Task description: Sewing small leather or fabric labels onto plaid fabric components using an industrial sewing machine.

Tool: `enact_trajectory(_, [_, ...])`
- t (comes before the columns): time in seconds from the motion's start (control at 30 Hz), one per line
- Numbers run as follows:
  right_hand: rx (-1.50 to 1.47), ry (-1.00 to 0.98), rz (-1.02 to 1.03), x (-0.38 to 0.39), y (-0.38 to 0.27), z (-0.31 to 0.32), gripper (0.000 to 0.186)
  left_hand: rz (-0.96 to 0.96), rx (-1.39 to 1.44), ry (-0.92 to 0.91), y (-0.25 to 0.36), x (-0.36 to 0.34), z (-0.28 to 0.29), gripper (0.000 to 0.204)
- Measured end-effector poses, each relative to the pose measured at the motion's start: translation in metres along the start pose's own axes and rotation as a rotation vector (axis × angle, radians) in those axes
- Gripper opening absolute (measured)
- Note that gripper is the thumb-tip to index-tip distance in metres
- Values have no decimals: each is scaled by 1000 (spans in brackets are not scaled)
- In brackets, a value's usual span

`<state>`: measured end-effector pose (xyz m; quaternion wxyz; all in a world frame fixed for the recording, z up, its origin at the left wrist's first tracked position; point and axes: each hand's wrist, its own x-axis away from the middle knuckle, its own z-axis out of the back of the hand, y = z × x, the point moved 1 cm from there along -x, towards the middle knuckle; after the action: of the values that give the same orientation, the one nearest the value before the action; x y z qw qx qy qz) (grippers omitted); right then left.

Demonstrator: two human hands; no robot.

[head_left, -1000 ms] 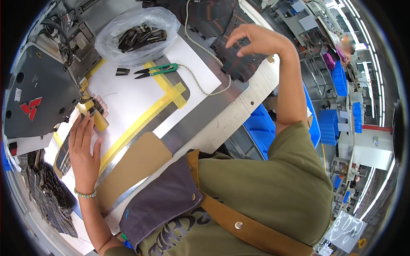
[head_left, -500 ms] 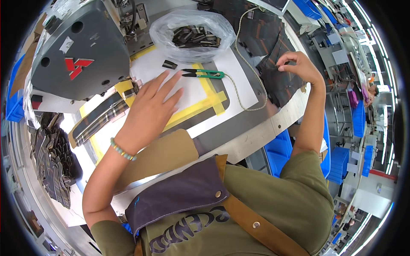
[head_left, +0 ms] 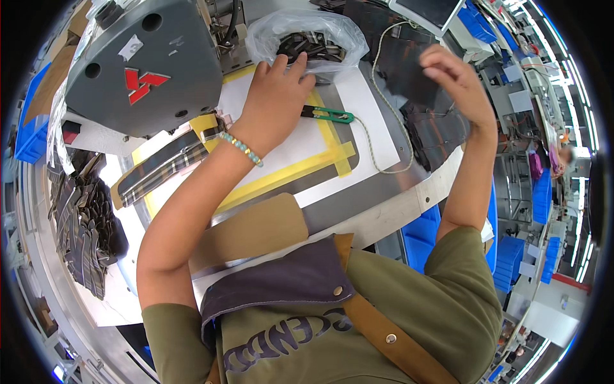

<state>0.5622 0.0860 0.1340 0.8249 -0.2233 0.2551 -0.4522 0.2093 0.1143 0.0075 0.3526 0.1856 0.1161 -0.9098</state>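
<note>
My left hand [head_left: 281,93] reaches up across the taped white sheet [head_left: 364,109], fingers apart and tips just in front of a clear plastic bag [head_left: 352,45] of small dark pieces. Beside it lie green-handled thread snips [head_left: 332,115] on a cord, partly covered by the hand. My right hand [head_left: 457,80], fingers curled together, grips a dark fabric piece [head_left: 412,80], blurred, above more dark checked pieces [head_left: 438,128]. A plaid strip [head_left: 157,171] lies at the yellow fitting [head_left: 203,125] under the grey machine head [head_left: 141,96].
A heap of striped cloth pieces [head_left: 83,230] is at the left, a tan board [head_left: 256,227] at the near edge. Blue bins [head_left: 419,237] sit below the table's right edge. A screen [head_left: 425,13] stands at the back, and a distant co-worker [head_left: 560,160] is at the right.
My left hand has moved from the yellow fitting up and right toward the bag. My right hand has moved up with the dark fabric piece. The view has shifted.
</note>
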Motion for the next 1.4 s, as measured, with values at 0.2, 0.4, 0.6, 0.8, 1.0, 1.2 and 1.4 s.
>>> enact_trajectory(0.2, [-98,-427,168,-40,-8,-142,11,62,-23,0,-3,20,4,45])
enact_trajectory(0.4, [112,-320,191,-66,2,-148,10,16,316,122,2,18,-1,56])
enact_trajectory(0.6, [183,-200,120,-48,9,-109,12,-95,288,60,25,75,65,42])
enact_trajectory(0.8, [-62,-251,150,-63,-46,-105,16,-62,232,69,-8,152,90,28])
enact_trajectory(1.0, [-108,-343,204,-117,-80,-209,17,35,144,158,-44,176,71,33])
enact_trajectory(1.2, [1,-239,128,-140,-52,-242,17,149,233,17,-46,166,72,49])
enact_trajectory(1.4, [-51,-260,119,-140,-49,-241,17,169,262,-120,-48,165,69,57])
